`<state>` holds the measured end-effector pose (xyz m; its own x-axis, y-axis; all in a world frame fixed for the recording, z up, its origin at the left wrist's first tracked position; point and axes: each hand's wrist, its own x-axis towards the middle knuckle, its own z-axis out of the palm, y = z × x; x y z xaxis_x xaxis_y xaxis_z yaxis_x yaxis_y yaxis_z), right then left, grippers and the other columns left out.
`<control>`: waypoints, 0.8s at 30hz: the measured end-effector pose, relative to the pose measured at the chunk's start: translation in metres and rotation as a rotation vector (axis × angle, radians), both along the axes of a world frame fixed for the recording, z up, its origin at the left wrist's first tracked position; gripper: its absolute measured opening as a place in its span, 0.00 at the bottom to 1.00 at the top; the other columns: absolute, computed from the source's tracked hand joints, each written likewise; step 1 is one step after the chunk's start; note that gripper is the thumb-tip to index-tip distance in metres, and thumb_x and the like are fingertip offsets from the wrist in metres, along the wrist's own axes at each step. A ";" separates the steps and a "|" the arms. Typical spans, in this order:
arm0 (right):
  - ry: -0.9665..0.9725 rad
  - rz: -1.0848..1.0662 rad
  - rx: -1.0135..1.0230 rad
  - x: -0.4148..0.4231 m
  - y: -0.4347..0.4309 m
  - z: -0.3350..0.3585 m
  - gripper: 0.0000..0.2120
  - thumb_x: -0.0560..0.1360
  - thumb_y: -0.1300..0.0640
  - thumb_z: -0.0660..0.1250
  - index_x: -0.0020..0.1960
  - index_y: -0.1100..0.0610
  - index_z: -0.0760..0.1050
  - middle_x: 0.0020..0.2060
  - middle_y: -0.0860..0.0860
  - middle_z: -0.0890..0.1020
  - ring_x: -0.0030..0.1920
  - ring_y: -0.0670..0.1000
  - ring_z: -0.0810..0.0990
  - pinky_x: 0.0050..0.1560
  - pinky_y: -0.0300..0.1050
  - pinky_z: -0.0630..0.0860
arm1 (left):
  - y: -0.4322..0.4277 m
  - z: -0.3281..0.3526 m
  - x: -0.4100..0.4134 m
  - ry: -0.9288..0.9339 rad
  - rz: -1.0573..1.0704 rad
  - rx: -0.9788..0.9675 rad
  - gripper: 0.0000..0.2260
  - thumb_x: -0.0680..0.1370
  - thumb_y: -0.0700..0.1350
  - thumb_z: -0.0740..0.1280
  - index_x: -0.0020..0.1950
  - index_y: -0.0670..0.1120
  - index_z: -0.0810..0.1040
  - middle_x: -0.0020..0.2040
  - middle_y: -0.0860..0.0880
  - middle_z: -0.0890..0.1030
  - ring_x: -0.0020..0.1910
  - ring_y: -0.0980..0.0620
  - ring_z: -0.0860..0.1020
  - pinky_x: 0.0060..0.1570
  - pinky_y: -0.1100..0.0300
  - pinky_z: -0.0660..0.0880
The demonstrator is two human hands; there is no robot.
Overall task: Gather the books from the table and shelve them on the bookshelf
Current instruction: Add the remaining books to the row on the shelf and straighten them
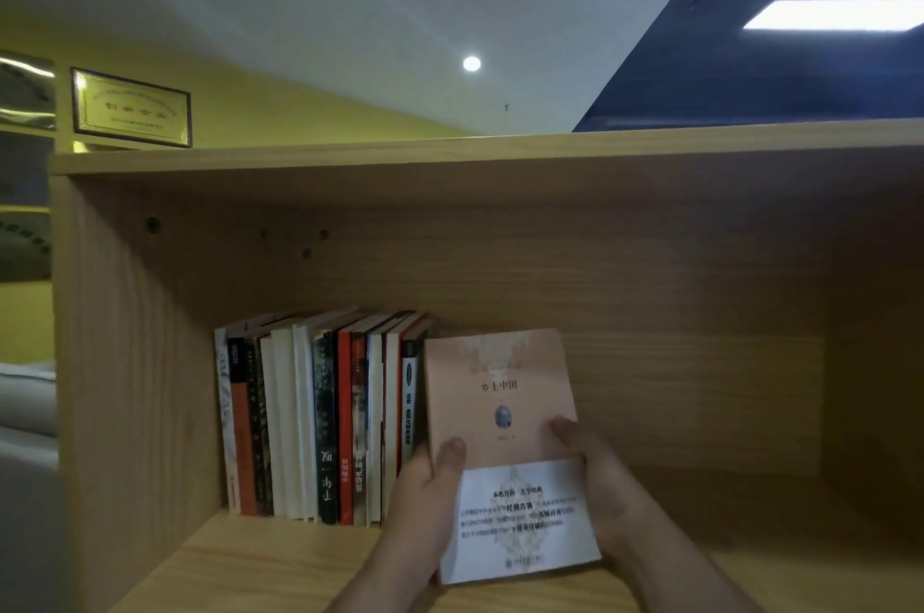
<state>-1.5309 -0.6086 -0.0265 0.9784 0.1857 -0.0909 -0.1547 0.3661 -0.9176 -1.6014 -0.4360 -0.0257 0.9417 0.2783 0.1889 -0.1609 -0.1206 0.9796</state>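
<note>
A thin book with a peach cover and a white band [505, 412] stands upright inside a wooden bookshelf [700, 312], its cover facing me, just right of a row of several upright books [320, 417]. My left hand [425, 497] grips its left edge with the thumb on the cover. My right hand [600, 482] grips its right edge, thumb on the cover too. The book's lower edge sits near the shelf board [260, 562].
The shelf compartment to the right of the held book is open wood. The left side panel [125, 362] and top board [450, 152] enclose the space. A framed plaque [132, 107] hangs on the yellow wall at upper left.
</note>
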 end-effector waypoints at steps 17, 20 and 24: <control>-0.542 0.123 -0.789 -0.019 0.032 -0.011 0.32 0.73 0.50 0.76 0.71 0.37 0.66 0.63 0.40 0.78 0.61 0.41 0.77 0.61 0.34 0.75 | -0.006 0.002 -0.010 -0.190 0.389 0.296 0.06 0.83 0.50 0.60 0.50 0.49 0.67 0.42 0.53 0.76 0.40 0.59 0.75 0.38 0.58 0.75; -0.513 0.259 -0.812 -0.024 0.032 -0.003 0.42 0.73 0.47 0.76 0.79 0.37 0.56 0.71 0.44 0.73 0.60 0.41 0.76 0.53 0.29 0.76 | -0.008 0.001 -0.017 -0.123 0.309 0.407 0.06 0.81 0.55 0.61 0.53 0.54 0.69 0.47 0.57 0.75 0.46 0.60 0.76 0.42 0.62 0.76; -0.467 0.321 -0.737 -0.030 0.032 0.004 0.40 0.73 0.39 0.74 0.78 0.35 0.56 0.64 0.46 0.76 0.55 0.43 0.80 0.46 0.29 0.77 | 0.010 0.000 -0.027 -0.111 0.274 0.715 0.14 0.79 0.63 0.59 0.59 0.59 0.72 0.56 0.58 0.72 0.58 0.58 0.72 0.58 0.60 0.73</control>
